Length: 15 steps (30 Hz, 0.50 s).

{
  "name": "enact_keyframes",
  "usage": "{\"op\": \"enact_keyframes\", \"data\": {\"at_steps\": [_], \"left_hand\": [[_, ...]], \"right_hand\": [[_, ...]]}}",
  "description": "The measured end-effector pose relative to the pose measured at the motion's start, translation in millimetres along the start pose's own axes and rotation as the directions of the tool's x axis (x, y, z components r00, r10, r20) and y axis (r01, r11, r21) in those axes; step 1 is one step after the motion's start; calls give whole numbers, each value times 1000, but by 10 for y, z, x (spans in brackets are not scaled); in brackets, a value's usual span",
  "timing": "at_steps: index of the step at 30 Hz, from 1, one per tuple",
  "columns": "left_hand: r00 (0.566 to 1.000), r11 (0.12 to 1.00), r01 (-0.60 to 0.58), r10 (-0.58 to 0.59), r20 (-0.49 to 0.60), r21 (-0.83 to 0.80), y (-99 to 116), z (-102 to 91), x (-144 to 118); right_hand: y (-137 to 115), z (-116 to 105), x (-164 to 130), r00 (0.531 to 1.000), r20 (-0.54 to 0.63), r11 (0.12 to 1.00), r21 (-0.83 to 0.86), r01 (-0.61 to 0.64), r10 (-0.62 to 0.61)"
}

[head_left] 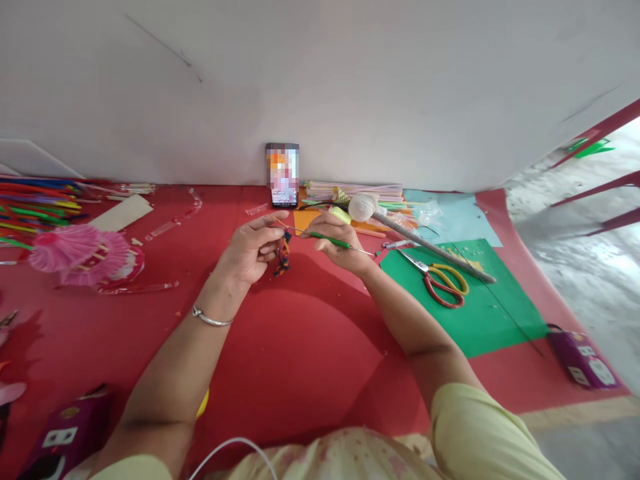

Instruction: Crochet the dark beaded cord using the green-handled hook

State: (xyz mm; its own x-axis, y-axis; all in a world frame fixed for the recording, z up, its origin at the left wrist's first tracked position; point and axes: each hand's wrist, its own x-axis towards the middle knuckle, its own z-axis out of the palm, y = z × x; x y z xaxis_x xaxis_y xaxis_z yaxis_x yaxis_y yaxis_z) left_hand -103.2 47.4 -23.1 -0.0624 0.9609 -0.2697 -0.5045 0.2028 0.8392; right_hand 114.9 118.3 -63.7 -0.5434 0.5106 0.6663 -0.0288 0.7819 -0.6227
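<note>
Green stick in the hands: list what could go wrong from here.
1. The green stick is thin and pinched only at the fingers; it could slip or bend.
2. The small coloured bundle dangles under the left hand and might drop or come loose.
3. The scissors lie close by the right hand on the green sheet; an elbow could catch them.

The phone screen is blurred, and the purple box is cut off by the bottom-left edge.
</note>
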Motion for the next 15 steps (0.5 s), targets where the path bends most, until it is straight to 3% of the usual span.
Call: {"op": "enact_keyframes", "data": {"at_steps": [7, 11, 13, 15], "left_hand": [[997, 996, -62, 59, 39, 70, 8, -83, 34], [995, 991, -62, 53, 79, 116, -19, -101, 40], [994, 987, -72, 60, 93, 140, -61, -66, 29], [987, 971, -150, 137, 82, 184, -125, -20, 19]], "right_hand": [[-56, -182, 49, 990, 141, 1000, -13, 17, -15], [-75, -202, 52, 970, 225, 976, 174, -131, 91], [-76, -87, 25, 953, 217, 899, 339, -278, 213], [-83, 105, -5, 888, 183, 705, 549, -449, 422]]}}
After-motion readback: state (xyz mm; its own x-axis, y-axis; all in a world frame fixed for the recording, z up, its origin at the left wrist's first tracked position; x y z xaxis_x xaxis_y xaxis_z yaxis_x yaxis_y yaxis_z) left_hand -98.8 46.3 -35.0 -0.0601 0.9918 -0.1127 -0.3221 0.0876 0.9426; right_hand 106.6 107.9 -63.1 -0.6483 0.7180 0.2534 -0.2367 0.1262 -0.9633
